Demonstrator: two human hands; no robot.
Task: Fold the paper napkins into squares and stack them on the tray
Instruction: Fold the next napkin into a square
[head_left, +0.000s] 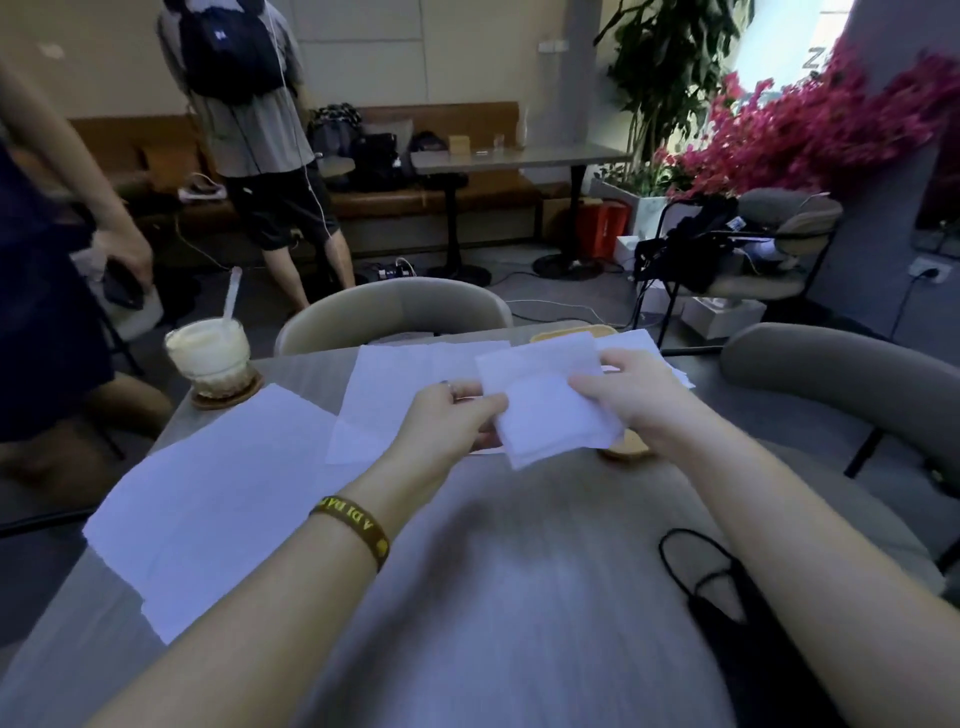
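A: What is being held?

B: A folded napkin (550, 410), roughly square and several layers thick, lifted above the middle of the table (519, 597). The left hand (452, 415) pinches its left edge, and the right hand (618, 389) pinches its right edge near the upper corner. So each grip is clamped on the paper.

A: How will it handle?

B: My guess is very light, soft and limp. It sags without support, tears if pulled hard, and the layers can slide or spring open. Holding it at opposite edges with flat fingertips, close to the fold, looks like the safest hold.

A: And the rest of the napkins?

B: One open napkin (405, 389) lies flat just behind the hands, toward the far edge. Another large open napkin (218, 499) lies near the left edge. More white sheets (639, 343) sit at the far right corner.

A: Where is the tray?

B: A tan tray (574, 330) shows at the far edge, mostly hidden behind the held napkin. Whether anything is stacked on it, I cannot tell.

A: Anything else on the table?

B: A milky drink (208, 348) with a spoon, on a coaster at the far left corner, and a black face mask (722, 587) near the right edge.

A: Any writing?

B: A dark wristband (358, 527) on the left wrist has yellow letters, upside down and too unclear to read.
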